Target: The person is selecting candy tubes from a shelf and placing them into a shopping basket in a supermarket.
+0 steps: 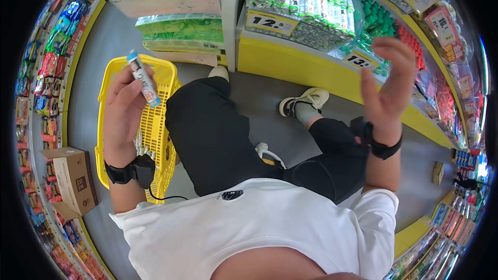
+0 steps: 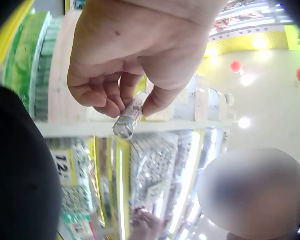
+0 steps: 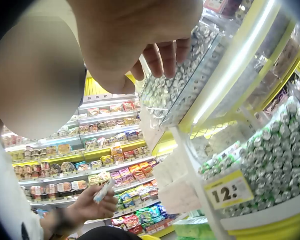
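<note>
in the head view, pinches a slim wrapped roll (image 1: pixel 144 79) between thumb and fingers of the left hand (image 1: pixel 124 98); lines it up over the yellow basket (image 1: pixel 101 119) there, with a few slim pieces (image 1: pixel 142 148) inside; raises the right hand (image 1: pixel 389 85) near the shelf (image 1: pixel 290 49) of packed sweets, grip released, thumb and bent fingers apart, around nothing; wears black bands (image 1: pixel 120 173) on both wrists; in the left wrist view, turns the roll's shiny twisted end to the lens, too close to the shelf edge in line of sight to tell the gap; in the right wrist view, reveals stocked shelves (image 3: pixel 55 177) behind the left hand and roll, plus a "12.5" price card (image 3: pixel 229 191) before silver-ended rolls (image 3: pixel 275 160); gives only the head view an open cardboard box (image 1: pixel 75 184) on the floor.
</note>
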The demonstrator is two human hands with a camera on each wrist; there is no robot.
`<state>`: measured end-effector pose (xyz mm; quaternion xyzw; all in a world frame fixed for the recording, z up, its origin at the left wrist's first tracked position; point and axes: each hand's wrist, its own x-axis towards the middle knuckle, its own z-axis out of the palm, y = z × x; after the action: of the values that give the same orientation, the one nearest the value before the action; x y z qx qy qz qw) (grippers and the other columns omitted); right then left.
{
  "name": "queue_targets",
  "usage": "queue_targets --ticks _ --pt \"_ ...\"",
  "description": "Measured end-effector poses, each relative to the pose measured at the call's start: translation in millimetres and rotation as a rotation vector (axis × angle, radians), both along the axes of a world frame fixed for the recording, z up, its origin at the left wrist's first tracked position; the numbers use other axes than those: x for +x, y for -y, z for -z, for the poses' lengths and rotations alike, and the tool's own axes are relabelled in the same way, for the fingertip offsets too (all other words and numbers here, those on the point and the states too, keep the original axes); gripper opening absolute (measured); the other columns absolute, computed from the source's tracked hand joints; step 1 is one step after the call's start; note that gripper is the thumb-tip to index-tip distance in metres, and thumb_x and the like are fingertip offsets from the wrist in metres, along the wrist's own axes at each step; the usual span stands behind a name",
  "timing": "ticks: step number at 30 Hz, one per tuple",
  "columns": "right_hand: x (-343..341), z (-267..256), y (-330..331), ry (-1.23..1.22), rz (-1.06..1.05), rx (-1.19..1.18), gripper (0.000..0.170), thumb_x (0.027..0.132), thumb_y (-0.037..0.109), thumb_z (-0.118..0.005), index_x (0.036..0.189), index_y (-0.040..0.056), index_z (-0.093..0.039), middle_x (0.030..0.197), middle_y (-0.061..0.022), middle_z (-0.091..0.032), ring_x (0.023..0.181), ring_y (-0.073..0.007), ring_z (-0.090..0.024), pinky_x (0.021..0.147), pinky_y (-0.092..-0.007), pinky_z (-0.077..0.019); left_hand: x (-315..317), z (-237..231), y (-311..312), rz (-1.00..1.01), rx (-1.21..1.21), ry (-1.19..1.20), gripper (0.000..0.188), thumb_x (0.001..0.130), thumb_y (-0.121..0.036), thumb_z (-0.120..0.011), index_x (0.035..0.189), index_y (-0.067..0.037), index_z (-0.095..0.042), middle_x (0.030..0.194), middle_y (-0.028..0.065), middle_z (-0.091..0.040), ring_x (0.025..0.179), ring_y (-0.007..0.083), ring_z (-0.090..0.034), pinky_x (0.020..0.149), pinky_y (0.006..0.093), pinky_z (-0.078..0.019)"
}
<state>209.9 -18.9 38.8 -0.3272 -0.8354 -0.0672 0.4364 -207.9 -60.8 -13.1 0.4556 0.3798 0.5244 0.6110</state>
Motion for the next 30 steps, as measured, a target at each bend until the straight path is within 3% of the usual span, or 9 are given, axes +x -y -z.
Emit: queue_targets --ticks 2,4,10,12,13,17,20,24,30 --pt "-13.0 1.1 13.8 0.072 -0.049 -0.104 0.039 0.069 0.007 -0.070 0.105 0.0026 -0.054 0.109 -0.0184 -0.057 0.096 -0.0307 -0.056 0.087 -0.0369 -0.0419 24.7 -6.3 -8.7 0.119 -0.037 0.068 0.034 0.090 -0.019 -0.057 0.117 0.001 -0.054 0.102 0.0052 -0.060 0.089 0.0110 -0.057 0.076 0.0272 -0.0478" --pt "-26.5 12.6 17.9 -0.012 -0.174 -0.225 0.043 0.070 0.017 -0.074 0.106 0.0046 -0.055 0.116 -0.0190 -0.055 0.101 -0.0330 -0.054 0.089 -0.0392 -0.0418 62.4 -16.9 -13.6 0.207 -0.092 0.113 0.035 0.090 -0.018 -0.057 0.118 0.000 -0.053 0.102 0.0049 -0.060 0.090 0.0110 -0.057 0.076 0.0276 -0.0485" --pt "-52.2 7.5 23.4 0.038 -0.287 -0.377 0.054 0.068 0.033 -0.077 0.110 0.0076 -0.055 0.129 -0.0185 -0.047 0.114 -0.0362 -0.048 0.093 -0.0428 -0.0397 142.6 -30.9 -21.9 0.435 -0.213 0.110 0.026 0.090 -0.022 -0.058 0.109 -0.004 -0.059 0.090 -0.0021 -0.059 0.079 0.0060 -0.050 0.070 0.0217 -0.0386" --pt "-52.0 9.5 22.1 0.043 -0.258 -0.393 0.053 0.065 0.031 -0.078 0.108 0.0089 -0.056 0.129 -0.0184 -0.048 0.114 -0.0364 -0.048 0.093 -0.0431 -0.0393 151.6 -19.1 -27.1 0.516 -0.226 0.156 0.032 0.092 -0.016 -0.053 0.119 0.000 -0.051 0.105 0.0040 -0.058 0.092 0.0096 -0.056 0.079 0.0280 -0.0475" --pt "-49.4 12.6 21.3 0.048 -0.243 -0.402 0.053 0.064 0.031 -0.079 0.107 0.0091 -0.056 0.129 -0.0183 -0.048 0.113 -0.0363 -0.049 0.093 -0.0429 -0.0393 154.6 -15.6 -28.5 0.540 -0.225 0.181 0.032 0.092 -0.016 -0.053 0.120 -0.001 -0.052 0.106 0.0034 -0.058 0.092 0.0086 -0.056 0.079 0.0271 -0.0467" --pt "-46.3 13.1 17.8 0.042 -0.238 -0.410 0.052 0.062 0.028 -0.080 0.105 0.0096 -0.057 0.128 -0.0178 -0.048 0.112 -0.0354 -0.050 0.091 -0.0419 -0.0410 161.3 -15.1 -29.5 0.540 -0.270 0.174 0.032 0.092 -0.016 -0.052 0.120 -0.001 -0.052 0.105 0.0020 -0.059 0.090 0.0076 -0.055 0.078 0.0246 -0.0433" --pt "-48.1 13.1 16.8 0.026 -0.231 -0.402 0.049 0.061 0.027 -0.080 0.100 0.0094 -0.058 0.125 -0.0163 -0.050 0.107 -0.0333 -0.052 0.086 -0.0406 -0.0426 166.6 -13.2 -31.0 0.527 -0.250 0.163 0.025 0.091 -0.023 -0.054 0.108 -0.004 -0.060 0.088 -0.0024 -0.057 0.077 0.0058 -0.048 0.067 0.0218 -0.0361" --pt "-48.4 15.0 15.7 0.010 -0.220 -0.378 0.048 0.058 0.027 -0.081 0.096 0.0091 -0.058 0.118 -0.0148 -0.051 0.099 -0.0303 -0.053 0.083 -0.0401 -0.0429 170.3 -13.7 -31.0 0.528 -0.311 0.170 0.030 0.093 -0.028 -0.051 0.110 -0.006 -0.059 0.088 -0.0029 -0.056 0.075 0.0056 -0.046 0.068 0.0222 -0.0350" --pt "-43.8 -9.8 11.0 0.008 -0.218 -0.301 0.050 0.057 0.027 -0.081 0.097 0.0084 -0.058 0.119 -0.0158 -0.052 0.099 -0.0309 -0.053 0.084 -0.0409 -0.0414 170.8 -6.8 -39.5 0.529 -0.290 0.214 0.024 0.092 -0.034 -0.047 0.088 -0.011 -0.055 0.078 -0.0024 -0.050 0.071 0.0082 -0.046 0.064 0.0231 -0.0352"
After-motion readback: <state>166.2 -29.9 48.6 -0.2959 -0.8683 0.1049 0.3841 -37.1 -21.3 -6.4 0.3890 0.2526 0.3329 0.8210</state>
